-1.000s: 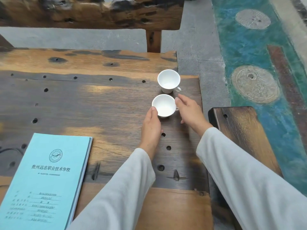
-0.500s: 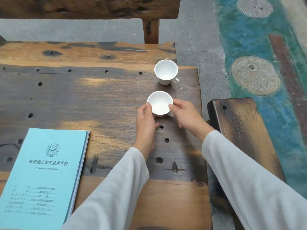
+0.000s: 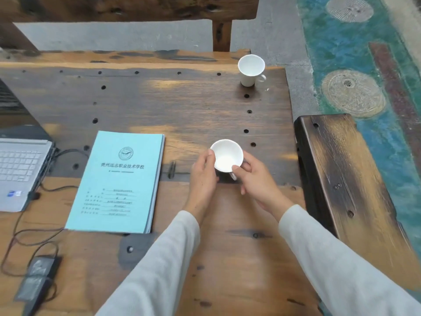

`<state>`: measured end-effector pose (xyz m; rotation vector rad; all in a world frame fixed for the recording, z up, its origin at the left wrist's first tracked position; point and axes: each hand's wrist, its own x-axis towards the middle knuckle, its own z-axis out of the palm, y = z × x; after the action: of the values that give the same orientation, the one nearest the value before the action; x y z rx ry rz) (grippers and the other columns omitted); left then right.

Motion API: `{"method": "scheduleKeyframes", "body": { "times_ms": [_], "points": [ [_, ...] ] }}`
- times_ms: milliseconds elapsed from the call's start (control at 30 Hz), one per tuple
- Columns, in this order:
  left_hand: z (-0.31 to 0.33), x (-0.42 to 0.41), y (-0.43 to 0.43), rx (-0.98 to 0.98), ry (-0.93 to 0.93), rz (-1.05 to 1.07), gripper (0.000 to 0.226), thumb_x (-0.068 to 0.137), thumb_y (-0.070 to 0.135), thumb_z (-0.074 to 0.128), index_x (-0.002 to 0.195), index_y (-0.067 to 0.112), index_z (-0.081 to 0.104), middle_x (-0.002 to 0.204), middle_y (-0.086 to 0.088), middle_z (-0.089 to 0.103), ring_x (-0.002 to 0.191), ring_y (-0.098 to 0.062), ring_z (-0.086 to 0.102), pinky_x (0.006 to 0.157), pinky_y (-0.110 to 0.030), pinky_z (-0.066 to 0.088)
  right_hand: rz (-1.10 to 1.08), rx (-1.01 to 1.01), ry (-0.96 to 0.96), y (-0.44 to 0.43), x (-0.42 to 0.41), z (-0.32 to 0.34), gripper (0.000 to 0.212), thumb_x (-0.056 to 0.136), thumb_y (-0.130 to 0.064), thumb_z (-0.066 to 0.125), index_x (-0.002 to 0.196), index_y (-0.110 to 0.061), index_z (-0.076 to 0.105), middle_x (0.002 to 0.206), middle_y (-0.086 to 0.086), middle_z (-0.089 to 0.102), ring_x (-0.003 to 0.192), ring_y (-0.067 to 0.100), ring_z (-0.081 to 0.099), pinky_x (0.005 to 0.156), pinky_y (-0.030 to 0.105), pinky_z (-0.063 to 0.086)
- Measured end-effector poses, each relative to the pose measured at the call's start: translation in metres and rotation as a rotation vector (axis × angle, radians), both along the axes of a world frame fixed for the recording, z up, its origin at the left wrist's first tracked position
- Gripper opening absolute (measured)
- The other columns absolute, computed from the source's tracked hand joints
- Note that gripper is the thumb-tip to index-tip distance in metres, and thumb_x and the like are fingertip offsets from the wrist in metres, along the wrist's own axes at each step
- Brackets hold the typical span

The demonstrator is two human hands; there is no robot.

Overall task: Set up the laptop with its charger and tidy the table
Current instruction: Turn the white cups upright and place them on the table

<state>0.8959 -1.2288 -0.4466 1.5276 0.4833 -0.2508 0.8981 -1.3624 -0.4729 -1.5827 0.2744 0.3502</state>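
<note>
A small white cup point(image 3: 226, 156) is held between both hands over the wooden table point(image 3: 182, 106). My left hand point(image 3: 202, 179) grips its left rim with thumb and fingers. My right hand point(image 3: 257, 181) holds its right side near the handle. A second white cup point(image 3: 250, 69) stands alone at the far right of the table. An open silver laptop point(image 3: 20, 169) sits at the left edge, with a black cable point(image 3: 22, 233) running to the black charger brick point(image 3: 38, 279) at the near left.
A light blue booklet point(image 3: 118, 181) lies flat between the laptop and my hands. A dark wooden bench point(image 3: 355, 190) stands to the right of the table, another bench point(image 3: 136, 8) beyond it. The floor on the right is painted teal.
Both hands have drawn the near cup back toward me, away from the second cup. The view has widened, bringing the laptop, cable and charger into sight.
</note>
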Motion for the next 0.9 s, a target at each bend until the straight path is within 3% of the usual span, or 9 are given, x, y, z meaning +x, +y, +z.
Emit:
{"method": "scheduleKeyframes", "body": {
  "times_ms": [167, 300, 467, 533, 667, 767, 833, 900],
  "points": [
    [0.003, -0.076, 0.03, -0.042, 0.013, -0.007, 0.031, 0.107, 0.033, 0.041, 0.126, 0.026, 0.064, 0.128, 0.004, 0.066, 0.123, -0.014, 0.061, 0.111, -0.046, 0.045, -0.058, 0.021, 0.001, 0.036, -0.086, 0.014, 0.051, 0.092, -0.008, 0.06, 0.128, -0.043, 0.054, 0.13, -0.013, 0.065, 0.095, 0.01, 0.062, 0.039, 0.023, 0.043],
    [0.002, -0.135, 0.046, -0.016, 0.062, -0.027, 0.023, 0.104, 0.02, 0.052, 0.123, 0.023, 0.065, 0.124, 0.004, 0.065, 0.122, -0.017, 0.06, 0.11, -0.049, 0.044, -0.118, 0.033, 0.005, 0.055, -0.15, 0.011, 0.053, 0.092, -0.007, 0.058, 0.134, -0.038, 0.052, 0.13, -0.014, 0.064, 0.094, 0.007, 0.064, 0.04, 0.024, 0.048],
    [0.006, -0.196, 0.051, -0.07, 0.13, 0.05, 0.022, 0.103, 0.013, 0.052, 0.121, 0.012, 0.066, 0.123, -0.012, 0.066, 0.122, -0.036, 0.059, 0.104, -0.048, 0.047, -0.162, 0.061, 0.094, 0.069, -0.219, 0.011, 0.053, 0.088, -0.013, 0.062, 0.12, -0.054, 0.05, 0.126, -0.026, 0.061, 0.099, 0.01, 0.069, 0.042, 0.026, 0.05],
    [0.006, -0.218, 0.052, -0.094, 0.152, 0.072, 0.022, 0.103, 0.012, 0.052, 0.12, 0.01, 0.065, 0.122, -0.014, 0.066, 0.121, -0.037, 0.059, 0.099, -0.045, 0.049, -0.172, 0.046, 0.119, 0.073, -0.241, 0.01, 0.052, 0.087, -0.015, 0.062, 0.126, -0.047, 0.047, 0.128, -0.022, 0.061, 0.096, 0.013, 0.069, 0.041, 0.027, 0.05],
    [0.005, -0.247, 0.053, -0.087, 0.188, 0.046, 0.02, 0.104, 0.021, 0.052, 0.116, 0.014, 0.066, 0.12, -0.012, 0.067, 0.12, -0.037, 0.06, 0.105, -0.058, 0.044, -0.194, 0.012, 0.183, 0.08, -0.275, 0.008, 0.051, 0.089, -0.013, 0.06, 0.129, -0.039, 0.041, 0.128, -0.017, 0.059, 0.089, 0.013, 0.069, 0.043, 0.028, 0.05],
    [0.009, -0.265, 0.051, -0.108, 0.222, 0.079, 0.03, 0.104, 0.037, 0.049, 0.116, 0.017, 0.067, 0.117, -0.011, 0.069, 0.114, -0.031, 0.065, 0.096, -0.048, 0.051, -0.188, -0.022, 0.234, 0.083, -0.294, 0.01, 0.049, 0.09, -0.016, 0.059, 0.129, -0.038, 0.04, 0.128, -0.017, 0.057, 0.086, 0.016, 0.069, 0.045, 0.028, 0.052],
    [0.009, -0.274, 0.052, -0.133, 0.253, 0.098, 0.035, 0.103, 0.042, 0.046, 0.117, 0.018, 0.067, 0.117, -0.011, 0.07, 0.11, -0.028, 0.067, 0.085, -0.039, 0.055, -0.167, -0.041, 0.257, 0.086, -0.304, 0.011, 0.049, 0.091, -0.018, 0.059, 0.131, -0.037, 0.038, 0.129, -0.015, 0.056, 0.074, 0.017, 0.069, 0.045, 0.027, 0.052],
    [0.007, -0.28, 0.055, -0.155, 0.284, 0.107, 0.036, 0.104, 0.043, 0.044, 0.118, 0.018, 0.066, 0.12, -0.013, 0.069, 0.113, -0.03, 0.067, 0.089, -0.042, 0.057, -0.141, -0.067, 0.266, 0.088, -0.31, 0.011, 0.049, 0.092, -0.019, 0.059, 0.132, -0.036, 0.037, 0.13, -0.014, 0.054, 0.057, 0.012, 0.066, 0.044, 0.027, 0.052]
  ]
}}
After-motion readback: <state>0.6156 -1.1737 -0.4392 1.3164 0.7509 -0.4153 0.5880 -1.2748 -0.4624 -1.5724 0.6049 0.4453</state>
